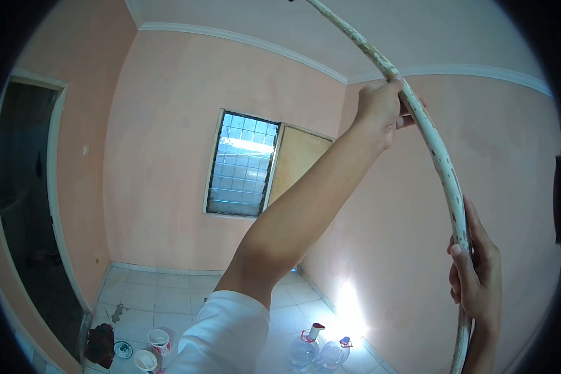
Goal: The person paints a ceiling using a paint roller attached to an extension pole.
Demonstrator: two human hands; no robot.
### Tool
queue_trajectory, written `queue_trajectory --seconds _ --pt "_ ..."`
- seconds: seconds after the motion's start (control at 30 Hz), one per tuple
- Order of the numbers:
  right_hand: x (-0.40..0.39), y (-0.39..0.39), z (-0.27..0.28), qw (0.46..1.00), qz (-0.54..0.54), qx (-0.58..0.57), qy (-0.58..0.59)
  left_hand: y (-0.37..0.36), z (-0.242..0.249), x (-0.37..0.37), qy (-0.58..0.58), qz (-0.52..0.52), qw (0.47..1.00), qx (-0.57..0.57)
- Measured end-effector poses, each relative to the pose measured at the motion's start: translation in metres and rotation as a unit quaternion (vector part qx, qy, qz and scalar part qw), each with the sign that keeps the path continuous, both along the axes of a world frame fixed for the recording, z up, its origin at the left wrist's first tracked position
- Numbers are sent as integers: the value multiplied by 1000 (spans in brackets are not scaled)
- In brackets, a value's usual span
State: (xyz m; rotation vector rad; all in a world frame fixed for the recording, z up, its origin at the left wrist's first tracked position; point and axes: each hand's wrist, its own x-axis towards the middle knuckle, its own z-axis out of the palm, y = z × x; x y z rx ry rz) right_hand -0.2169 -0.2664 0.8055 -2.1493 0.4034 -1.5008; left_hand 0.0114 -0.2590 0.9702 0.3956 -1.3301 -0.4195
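Note:
A long, paint-spattered pole (441, 159) runs from the top of the view down to the bottom right, looking curved through the wide lens. High up, my left hand (380, 109) grips it, with the arm stretched across the middle of the view. Lower down at the right, my right hand (479, 271) is closed around the same pole, its thumb on the near side. Both ends of the pole lie outside the view, so what is on them cannot be seen.
Peach walls meet a white ceiling (467, 34). Ahead is a barred window (243, 163); a dark doorway (28, 206) stands left. On the tiled floor are two white buckets (159, 340), a dark reddish bundle (100, 345), a round lid (123, 350) and two clear water jugs (334, 354).

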Motion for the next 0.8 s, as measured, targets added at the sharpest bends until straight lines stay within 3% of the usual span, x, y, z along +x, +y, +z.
queue_trajectory --seconds 0.27,0.47,0.53,0.67,0.8 --pt "63 -13 31 998 44 -37 34 -15 30 72 40 41 998 9" --pt "144 -46 60 975 1 -220 31 -29 65 163 48 36 998 15" --pt "163 -49 65 961 -17 -274 23 -27 62 174 62 59 996 11" --pt "173 -46 58 958 -45 -277 66 -28 49 191 63 60 996 23" --pt "157 -53 2 960 -7 -272 58 -30 -13 187 65 42 995 56"
